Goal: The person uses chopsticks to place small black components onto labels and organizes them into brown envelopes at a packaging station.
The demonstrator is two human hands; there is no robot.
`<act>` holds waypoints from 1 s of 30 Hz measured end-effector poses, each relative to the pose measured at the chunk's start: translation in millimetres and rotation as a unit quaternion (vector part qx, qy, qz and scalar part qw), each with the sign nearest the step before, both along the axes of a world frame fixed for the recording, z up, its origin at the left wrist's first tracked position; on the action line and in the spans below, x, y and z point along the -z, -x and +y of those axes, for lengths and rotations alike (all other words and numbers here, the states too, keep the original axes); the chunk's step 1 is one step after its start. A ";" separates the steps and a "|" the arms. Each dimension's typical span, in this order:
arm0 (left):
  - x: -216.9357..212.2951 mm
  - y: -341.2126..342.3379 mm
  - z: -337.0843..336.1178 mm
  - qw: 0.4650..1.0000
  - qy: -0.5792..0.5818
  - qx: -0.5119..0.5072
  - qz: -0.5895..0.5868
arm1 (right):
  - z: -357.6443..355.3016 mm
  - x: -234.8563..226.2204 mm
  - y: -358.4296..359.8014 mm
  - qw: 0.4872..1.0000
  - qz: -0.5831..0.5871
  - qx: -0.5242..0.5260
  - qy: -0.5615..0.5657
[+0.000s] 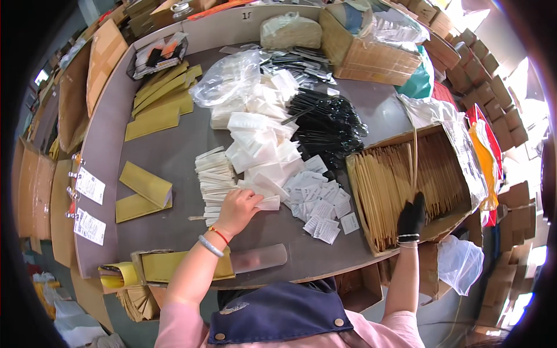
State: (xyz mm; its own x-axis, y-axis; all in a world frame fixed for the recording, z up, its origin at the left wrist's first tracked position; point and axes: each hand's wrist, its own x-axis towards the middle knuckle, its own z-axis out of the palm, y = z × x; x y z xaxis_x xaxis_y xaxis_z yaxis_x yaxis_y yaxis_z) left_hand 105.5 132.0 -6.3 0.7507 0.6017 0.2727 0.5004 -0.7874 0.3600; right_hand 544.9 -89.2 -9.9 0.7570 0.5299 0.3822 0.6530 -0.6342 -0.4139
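My left hand [237,210], bare, has its fingers closed on a small white packet [268,203]. It is beside a row of stacked white packets [214,168] and a loose white heap [255,136]. My right hand [411,219], in a black glove, grips a brown kraft envelope [413,156], seen edge-on, at the open carton [377,253]. Tightly packed brown envelopes [377,191] stand upright in that carton. Printed white slips [319,203] are spread between my hands. Behind them lie black, plastic-wrapped thin items [328,124], whose kind I cannot make out.
Yellow padded envelopes [145,191] lie on the table's left side, more [159,104] behind them. A yellow envelope [174,265] and a clear plastic piece [261,258] are at the front edge. A large carton [371,58] stands at the back, a wire basket [159,55] back left.
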 end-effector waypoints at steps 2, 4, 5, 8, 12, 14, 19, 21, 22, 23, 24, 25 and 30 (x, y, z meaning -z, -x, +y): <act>1.1 -0.5 -1.3 0.998 0.006 -0.003 -0.055 | 24.9 -3.4 17.4 0.986 -0.084 -0.132 -0.063; -0.9 -1.0 -1.9 0.999 -0.001 -0.009 -0.051 | 69.7 -37.2 48.2 0.977 0.016 -0.210 -0.040; -5.9 -4.9 -2.8 0.999 -0.012 -0.010 -0.050 | 84.7 -37.8 48.4 0.960 -0.023 -0.257 -0.105; -0.5 -7.9 -2.3 0.999 0.018 -0.017 -0.036 | 136.8 -56.5 58.5 0.953 -0.042 -0.296 -0.047; 0.3 -5.1 -10.2 0.996 0.054 -0.041 -0.053 | 180.1 -64.9 66.4 0.953 -0.041 -0.301 0.015; -1.1 -3.5 -12.6 0.978 0.167 -0.058 -0.114 | 190.4 -59.1 59.3 0.954 -0.047 -0.293 0.048; -7.4 2.1 -23.5 0.966 0.228 -0.077 -0.099 | 194.2 -54.7 46.1 0.942 -0.089 -0.303 0.111; -0.9 2.0 -24.4 0.984 0.147 -0.051 -0.085 | 188.1 -64.7 49.1 0.934 -0.140 -0.311 0.107; 1.2 2.0 -23.9 0.990 0.101 -0.044 -0.083 | 182.6 -70.1 51.9 0.934 -0.139 -0.311 0.108; 2.3 1.9 -23.6 0.995 0.055 -0.036 -0.081 | 174.4 -76.2 54.9 0.946 -0.113 -0.282 0.115; 1.2 2.9 -24.6 0.995 0.057 -0.037 -0.080 | 165.0 -80.1 58.6 0.956 -0.087 -0.253 0.122; -2.1 2.3 -26.8 0.992 0.080 -0.057 -0.083 | 148.9 -83.6 61.5 0.963 -0.063 -0.248 0.089; -9.3 9.1 -35.1 0.955 0.249 -0.124 -0.106 | 57.1 -37.4 128.9 0.893 0.388 -0.217 -0.063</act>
State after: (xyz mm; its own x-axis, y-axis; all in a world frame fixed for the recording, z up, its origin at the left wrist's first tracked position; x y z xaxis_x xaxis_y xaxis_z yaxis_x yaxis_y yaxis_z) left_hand 96.4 96.9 3.1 0.5285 0.8481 0.0371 0.5227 -0.3596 0.7729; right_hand 416.0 -32.2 27.5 0.5530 0.8282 -0.0911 0.3115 -0.3070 -0.8993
